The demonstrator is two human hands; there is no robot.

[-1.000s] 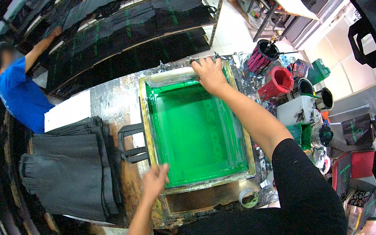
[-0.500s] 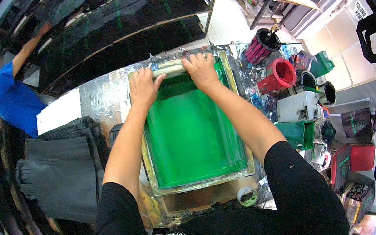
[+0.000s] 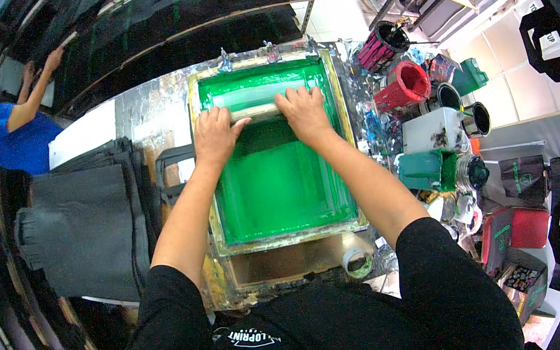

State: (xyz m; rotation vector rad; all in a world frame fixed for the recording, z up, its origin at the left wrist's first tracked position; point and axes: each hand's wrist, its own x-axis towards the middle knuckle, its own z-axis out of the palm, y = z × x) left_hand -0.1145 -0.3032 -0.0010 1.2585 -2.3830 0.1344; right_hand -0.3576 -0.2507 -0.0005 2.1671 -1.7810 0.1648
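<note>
A screen printing frame (image 3: pixel 209 206), its mesh covered in wet green ink (image 3: pixel 283 199), lies flat in front of me. Across its upper part runs a squeegee (image 3: pixel 256 114) with a pale wooden handle. My left hand (image 3: pixel 215 138) is closed around the handle's left end, and my right hand (image 3: pixel 306 115) wraps the right end. A shiny band of green ink shows on the far side of the squeegee. The squeegee's blade is hidden under the handle. Metal hinge clamps (image 3: pixel 270 52) stand at the frame's far edge.
Left of the frame lies a stack of black fabric bags (image 3: pixel 88 234). Ink containers crowd the right, among them a red bucket (image 3: pixel 405 86) and a green container (image 3: pixel 428 172). A tape roll (image 3: pixel 358 263) sits near me. Beyond, a person in blue (image 3: pixel 17 137) reaches toward racks of black bags (image 3: pixel 204 39).
Both hands have drawn the squeegee from the frame's far edge toward me, leaving a glossy green band behind it. My view has tipped down slightly. The person in blue has shifted their arms.
</note>
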